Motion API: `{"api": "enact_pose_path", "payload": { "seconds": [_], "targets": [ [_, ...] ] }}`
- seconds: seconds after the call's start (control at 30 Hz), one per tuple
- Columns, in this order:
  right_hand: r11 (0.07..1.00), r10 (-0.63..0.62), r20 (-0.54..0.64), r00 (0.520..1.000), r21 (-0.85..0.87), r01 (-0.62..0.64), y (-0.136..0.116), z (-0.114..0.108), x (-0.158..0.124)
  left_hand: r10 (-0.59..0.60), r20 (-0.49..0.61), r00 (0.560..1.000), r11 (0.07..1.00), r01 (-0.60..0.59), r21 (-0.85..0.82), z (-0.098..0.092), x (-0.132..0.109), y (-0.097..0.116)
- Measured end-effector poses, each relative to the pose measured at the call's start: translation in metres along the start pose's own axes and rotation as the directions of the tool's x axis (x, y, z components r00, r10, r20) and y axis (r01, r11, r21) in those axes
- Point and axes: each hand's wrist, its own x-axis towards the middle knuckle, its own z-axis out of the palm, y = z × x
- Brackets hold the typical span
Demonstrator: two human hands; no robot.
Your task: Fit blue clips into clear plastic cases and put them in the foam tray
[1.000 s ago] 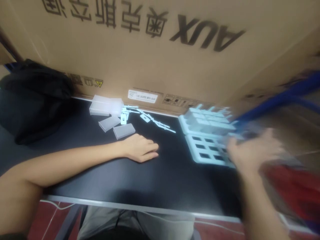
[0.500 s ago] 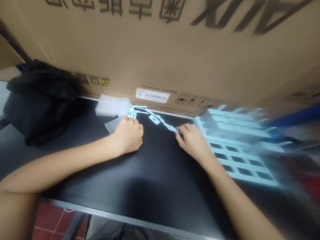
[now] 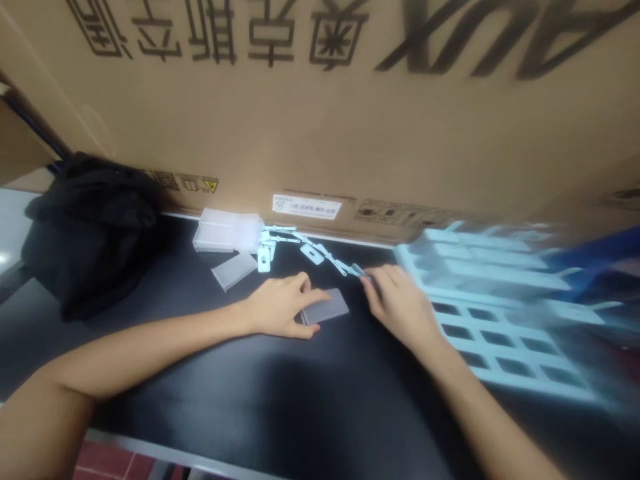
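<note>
My left hand has its index finger on top of a small grey translucent rectangular plate and its thumb at the near edge, gripping it close to the black tabletop. Thumb and fingers of my right hand pinch the end of a small light-blue strip. Other thin light-blue strips trail away to the left, along with a light-blue rectangular tag with a hole. A second grey plate lies beyond my left wrist, beside a translucent plastic box.
At the right stands a light-blue rack with square openings, its upper part blurred. A black cloth bag sits at the left. Behind the black table rises a large cardboard box with printing.
My left hand has moved right and a little nearer from beside the plastic box, its fist loosened, and a grey plate now shows in its fingers. My right hand stays at the strip's end.
</note>
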Motion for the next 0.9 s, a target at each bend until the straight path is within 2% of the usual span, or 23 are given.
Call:
{"api": "enact_pose_path", "payload": {
  "seconds": [0.1, 0.17, 0.23, 0.33, 0.4, 0.47, 0.5, 0.57, 0.63, 0.77, 0.9],
  "targets": [
    [0.985, 0.012, 0.054, 0.998, 0.171, -0.021, -0.003, -0.002, -0.005, 0.024, -0.144, 0.989, 0.981, -0.051, -0.186, 0.010, 0.001, -0.004],
    [0.973, 0.016, 0.098, 0.995, 0.229, -0.038, -0.004, -0.003, -0.008, 0.047, -0.286, 0.957, 0.945, -0.135, -0.298, 0.012, 0.001, -0.006],
    [0.969, 0.008, 0.123, 0.992, 0.243, -0.038, -0.004, -0.003, -0.009, 0.066, -0.451, 0.890, 0.903, -0.245, -0.352, 0.013, 0.001, -0.008],
    [0.973, -0.005, 0.128, 0.992, 0.227, -0.025, -0.005, -0.003, -0.009, 0.126, -0.639, 0.759, 0.862, -0.402, -0.308, 0.013, 0.004, -0.010],
    [0.978, 0.003, 0.120, 0.993, 0.207, -0.028, -0.008, -0.005, -0.008, 0.178, -0.699, 0.692, 0.830, -0.487, -0.270, 0.015, 0.006, -0.012],
    [0.982, 0.016, 0.108, 0.994, 0.185, -0.036, -0.012, -0.006, -0.004, 0.226, -0.715, 0.662, 0.767, -0.574, -0.288, 0.019, 0.008, -0.014],
    [0.984, 0.019, 0.102, 0.995, 0.173, -0.036, -0.015, -0.007, -0.002, 0.247, -0.701, 0.669, 0.732, -0.603, -0.318, 0.022, 0.008, -0.014],
    [0.989, 0.001, 0.099, 0.995, 0.145, -0.016, -0.023, -0.007, 0.007, 0.299, -0.632, 0.715, 0.703, -0.613, -0.361, 0.027, 0.007, -0.014],
    [0.993, -0.043, 0.113, 0.993, 0.111, 0.031, -0.032, -0.004, 0.018, 0.359, -0.544, 0.759, 0.746, -0.583, -0.322, 0.030, 0.005, -0.012],
    [0.992, -0.121, 0.169, 0.978, 0.002, 0.123, -0.048, 0.008, 0.039, 0.464, -0.448, 0.764, 0.810, -0.570, -0.134, 0.027, 0.002, -0.006],
    [0.983, -0.150, 0.211, 0.966, -0.074, 0.169, -0.056, 0.013, 0.046, 0.442, -0.359, 0.822, 0.863, -0.499, -0.081, 0.021, 0.001, -0.003]
  ]
}}
